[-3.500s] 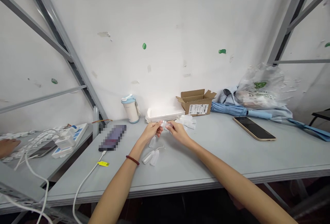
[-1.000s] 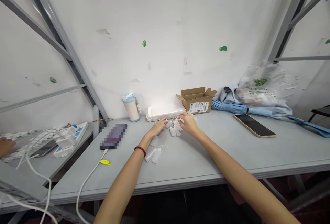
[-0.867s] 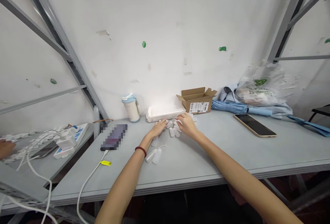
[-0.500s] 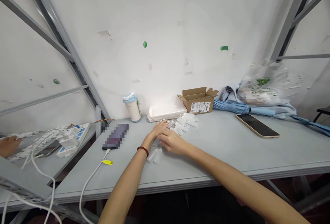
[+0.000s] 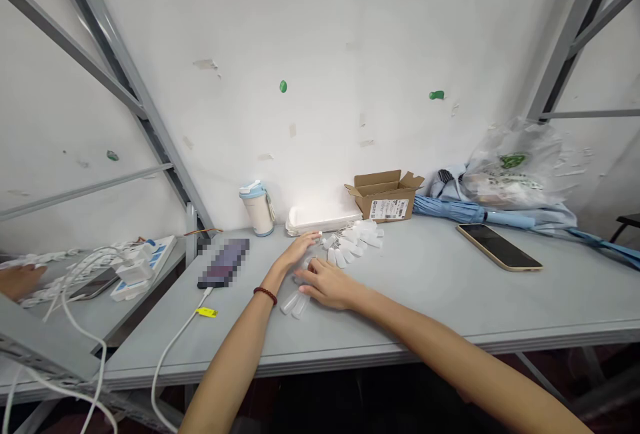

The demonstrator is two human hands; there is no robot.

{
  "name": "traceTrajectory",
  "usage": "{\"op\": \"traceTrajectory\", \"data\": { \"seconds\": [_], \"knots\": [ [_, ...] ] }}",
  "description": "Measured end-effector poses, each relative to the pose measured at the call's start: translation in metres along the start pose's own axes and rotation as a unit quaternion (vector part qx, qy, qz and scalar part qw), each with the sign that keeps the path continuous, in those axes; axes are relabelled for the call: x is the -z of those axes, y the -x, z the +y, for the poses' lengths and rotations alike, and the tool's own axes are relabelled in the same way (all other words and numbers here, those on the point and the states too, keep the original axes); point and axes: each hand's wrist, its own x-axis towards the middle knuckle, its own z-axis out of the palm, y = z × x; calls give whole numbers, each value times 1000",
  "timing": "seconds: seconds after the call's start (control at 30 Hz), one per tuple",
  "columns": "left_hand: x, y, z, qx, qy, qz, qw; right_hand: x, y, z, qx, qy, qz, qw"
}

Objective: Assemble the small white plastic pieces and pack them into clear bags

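Stretched forward, my left hand (image 5: 299, 251) has its fingers extended beside a fanned row of white translucent plastic pieces (image 5: 353, 246). A small white spot shows at its fingertip; I cannot tell what it is. My right hand (image 5: 327, 283) lies low over the table just nearer to me, fingers apart and palm down. Beneath and beside its fingertips are clear oblong plastic pieces (image 5: 300, 305), partly hidden by the hand. Whether the right fingers touch them is unclear. A dark red bead bracelet (image 5: 265, 295) circles my left wrist.
Behind the pieces stand a white tray stack (image 5: 325, 217), an open cardboard box (image 5: 383, 197) and a tumbler (image 5: 258, 209). Phones lie left (image 5: 225, 263) and right (image 5: 499, 247). A blue umbrella (image 5: 450, 209) rests at the back right. Another person's hand (image 5: 21, 281) shows far left.
My hands have moved apart: the left shifted slightly left, and the right dropped nearer to me with its fingers spreading. More of the fanned pieces is now visible.
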Motion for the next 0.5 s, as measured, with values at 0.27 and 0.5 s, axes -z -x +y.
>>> {"op": "traceTrajectory", "data": {
  "seconds": [0.27,0.5],
  "knots": [
    [-14,-10,-11,-33,-86,-29,995,-5,-4,1,7,-5,9,1000],
    [-12,-3,-10,-56,-181,60,980,-4,-1,4,-5,-13,-5,1000]
  ]
}}
